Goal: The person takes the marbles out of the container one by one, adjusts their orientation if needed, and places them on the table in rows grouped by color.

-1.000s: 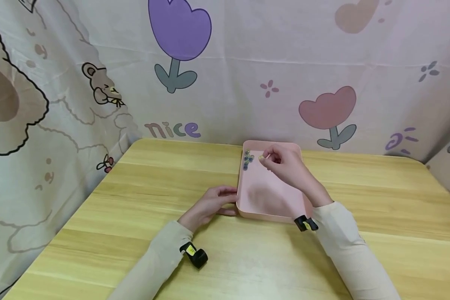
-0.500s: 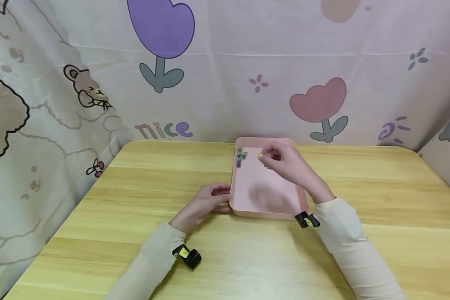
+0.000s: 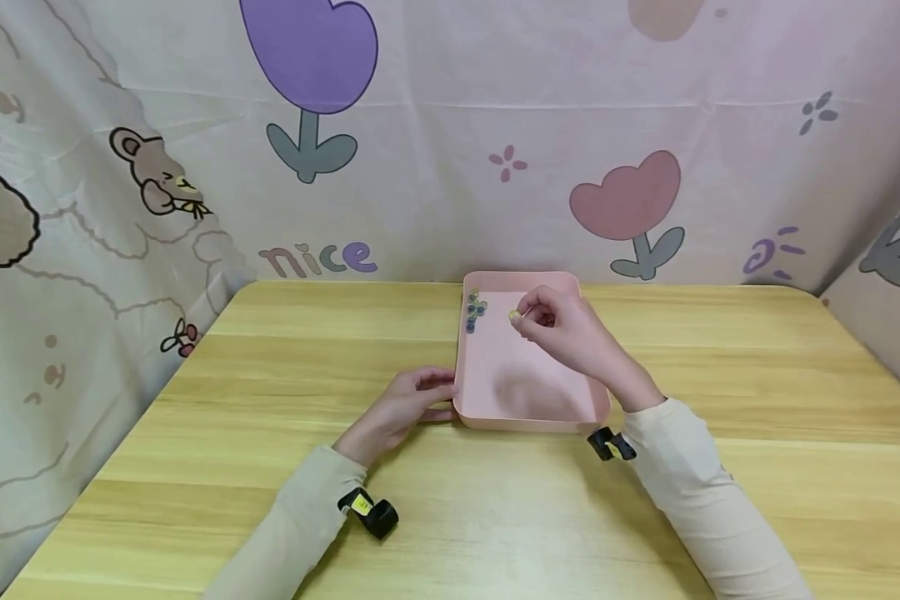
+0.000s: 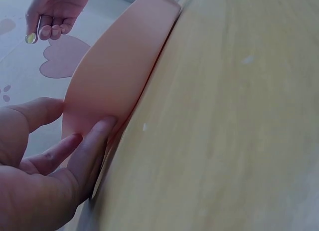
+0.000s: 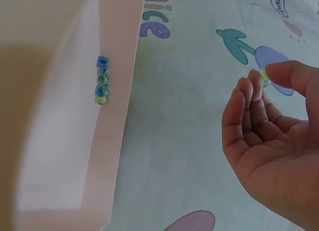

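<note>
Between thumb and fingertip, my right hand point(image 3: 566, 333) pinches a clear glass marble point(image 5: 265, 78) with a yellow-green swirl. The hand hangs above the pink tray point(image 3: 521, 423), off its floor. Along the tray's left side, toward the far corner, several blue and yellow-green marbles point(image 5: 102, 80) sit close together. Outside the tray, my left hand point(image 3: 408, 407) touches the left wall near the front corner. Its fingers are spread fairly straight against that wall in the left wrist view, with the lower one close to the tabletop.
The tray stands on a wood-grain table point(image 3: 307, 350), its far end close to the table's back edge. A printed cloth point(image 3: 435, 167) hangs behind and to the left. Each sleeve carries a small black wrist camera point(image 3: 378, 518).
The head view has swung slightly right, so everything appears further left. My right hand still holds the marble above the tray. The left hand stays against the tray wall.
</note>
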A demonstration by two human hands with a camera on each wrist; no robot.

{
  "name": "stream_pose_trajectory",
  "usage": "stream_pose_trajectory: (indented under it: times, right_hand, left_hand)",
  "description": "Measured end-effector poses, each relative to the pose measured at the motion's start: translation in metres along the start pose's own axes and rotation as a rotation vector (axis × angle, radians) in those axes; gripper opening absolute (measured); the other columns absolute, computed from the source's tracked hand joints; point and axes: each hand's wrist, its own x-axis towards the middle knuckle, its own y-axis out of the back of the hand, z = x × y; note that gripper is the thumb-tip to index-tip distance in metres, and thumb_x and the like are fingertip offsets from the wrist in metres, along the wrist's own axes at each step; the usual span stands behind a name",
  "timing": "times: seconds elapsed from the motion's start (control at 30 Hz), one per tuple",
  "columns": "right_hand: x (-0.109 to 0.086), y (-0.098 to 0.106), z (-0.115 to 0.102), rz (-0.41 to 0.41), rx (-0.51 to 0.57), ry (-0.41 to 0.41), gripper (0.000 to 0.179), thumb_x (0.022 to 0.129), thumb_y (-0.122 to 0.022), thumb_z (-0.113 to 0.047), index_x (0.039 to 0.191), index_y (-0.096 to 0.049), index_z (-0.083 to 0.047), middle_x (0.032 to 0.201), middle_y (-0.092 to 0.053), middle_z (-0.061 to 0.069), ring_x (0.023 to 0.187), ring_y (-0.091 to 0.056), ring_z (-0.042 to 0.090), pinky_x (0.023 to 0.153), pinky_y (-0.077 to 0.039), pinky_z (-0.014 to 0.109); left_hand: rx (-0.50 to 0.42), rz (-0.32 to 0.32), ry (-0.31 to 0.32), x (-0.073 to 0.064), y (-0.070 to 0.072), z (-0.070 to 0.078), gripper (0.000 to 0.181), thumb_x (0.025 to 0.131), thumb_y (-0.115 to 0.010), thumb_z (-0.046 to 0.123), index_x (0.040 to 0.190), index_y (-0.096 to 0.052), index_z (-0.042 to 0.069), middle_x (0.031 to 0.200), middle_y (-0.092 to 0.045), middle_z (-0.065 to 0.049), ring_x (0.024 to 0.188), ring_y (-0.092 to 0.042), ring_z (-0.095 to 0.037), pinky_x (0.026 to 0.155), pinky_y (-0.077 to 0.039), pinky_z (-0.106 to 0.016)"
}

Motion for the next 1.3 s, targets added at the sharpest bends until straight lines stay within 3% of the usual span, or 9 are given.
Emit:
stream_pose_trajectory:
  times: [0.37, 1.03, 1.17, 1.3]
  right_hand:
    - [-0.013, -0.004, -0.004, -0.016, -0.038, -0.021, 0.007, 0.090, -0.064, -0.011, 0.093, -0.061, -0.005, 0.076, -0.063, -0.001, 0.069, -0.057, 0.015, 0.063, -0.047, 0.025]
    - [-0.035, -0.009, -0.007, -0.084, -0.030, 0.015, 0.005, 0.090, -0.064, -0.009, 0.093, -0.061, -0.007, 0.072, -0.060, -0.005, 0.065, -0.054, 0.013, 0.060, -0.046, 0.023]
    - [-0.038, -0.014, -0.010, -0.097, -0.006, 0.055, 0.005, 0.090, -0.063, -0.008, 0.092, -0.060, -0.005, 0.072, -0.059, -0.005, 0.066, -0.053, 0.012, 0.060, -0.046, 0.022]
    - [-0.041, -0.021, -0.014, -0.100, -0.050, 0.140, 0.004, 0.088, -0.064, -0.007, 0.090, -0.061, -0.005, 0.071, -0.058, -0.009, 0.065, -0.053, 0.008, 0.059, -0.047, 0.022]
  left_hand:
    - [-0.004, 0.012, -0.002, 0.000, -0.001, 0.000, 0.034, 0.095, -0.056, -0.001, 0.127, -0.051, -0.011, 0.121, -0.055, -0.022, 0.099, -0.061, -0.023, 0.087, -0.057, -0.036]
    - [0.014, -0.003, -0.016, -0.002, -0.001, -0.003, 0.033, 0.096, -0.056, -0.001, 0.126, -0.051, -0.013, 0.121, -0.055, -0.023, 0.096, -0.061, -0.022, 0.086, -0.057, -0.035]
    - [0.039, 0.000, -0.021, -0.002, -0.001, -0.003, 0.033, 0.096, -0.056, 0.000, 0.126, -0.052, -0.013, 0.118, -0.056, -0.022, 0.095, -0.061, -0.020, 0.086, -0.057, -0.035]
    - [0.044, 0.001, -0.032, -0.001, -0.001, -0.002, 0.033, 0.096, -0.057, 0.002, 0.125, -0.053, -0.012, 0.117, -0.057, -0.021, 0.095, -0.061, -0.019, 0.086, -0.057, -0.035]
